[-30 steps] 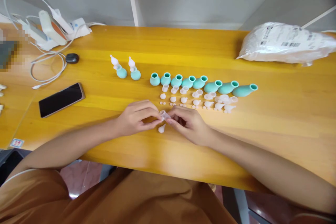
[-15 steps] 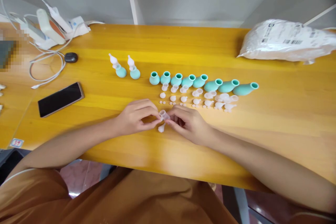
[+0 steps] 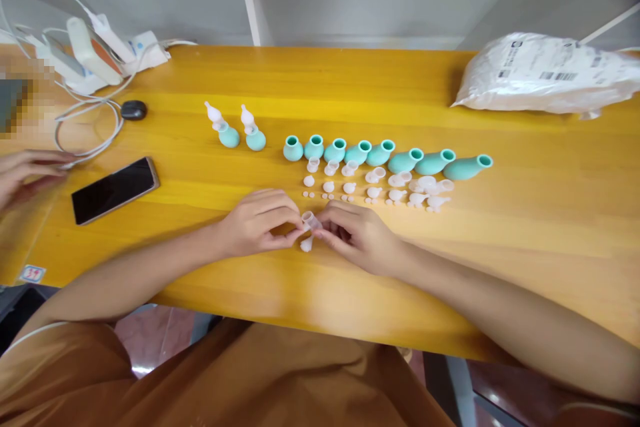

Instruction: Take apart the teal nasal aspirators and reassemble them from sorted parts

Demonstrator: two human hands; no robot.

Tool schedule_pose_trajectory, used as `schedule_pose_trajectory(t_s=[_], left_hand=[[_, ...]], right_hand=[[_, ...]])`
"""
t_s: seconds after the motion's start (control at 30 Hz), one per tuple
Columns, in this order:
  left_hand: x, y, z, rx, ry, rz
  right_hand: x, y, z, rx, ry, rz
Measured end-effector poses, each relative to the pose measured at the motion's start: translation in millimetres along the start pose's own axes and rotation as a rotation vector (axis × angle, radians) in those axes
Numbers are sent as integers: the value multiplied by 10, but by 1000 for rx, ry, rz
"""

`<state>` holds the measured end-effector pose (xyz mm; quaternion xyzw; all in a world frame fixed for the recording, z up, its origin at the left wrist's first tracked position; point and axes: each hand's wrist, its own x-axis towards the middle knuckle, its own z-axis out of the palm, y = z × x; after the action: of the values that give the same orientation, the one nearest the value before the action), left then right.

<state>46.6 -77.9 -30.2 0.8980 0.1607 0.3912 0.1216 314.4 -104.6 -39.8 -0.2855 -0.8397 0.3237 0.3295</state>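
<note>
Wdn tbl (image 3: 540,227) — phone (image 3: 115,191), teal bulbs (image 3: 357,154)

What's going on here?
The person's left hand and right hand pinch a translucent tubular plastic connector; a white bulb-shaped piece lies on the near side. Beyond is a row of eight open-necked mint-green bulbs, small pale parts in front. To their left, two mint-green bulbs carry white tips. Another person's hand is at the left edge, near a flat black phone.
</note>
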Motion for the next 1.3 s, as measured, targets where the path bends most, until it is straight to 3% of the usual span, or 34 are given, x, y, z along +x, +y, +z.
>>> schedule_pose_trajectory(t_s=[0.63,0.97,1.3], left_hand=[[62,94,-1,44,26,-62],[36,73,11,-42,8,-56],[28,94,17,-205,-75,-255]], right_hand=[[8,15,-5,3,-25,-14],[16,22,-7,-69,-54,-47],[10,26,-2,-130,-65,-57]])
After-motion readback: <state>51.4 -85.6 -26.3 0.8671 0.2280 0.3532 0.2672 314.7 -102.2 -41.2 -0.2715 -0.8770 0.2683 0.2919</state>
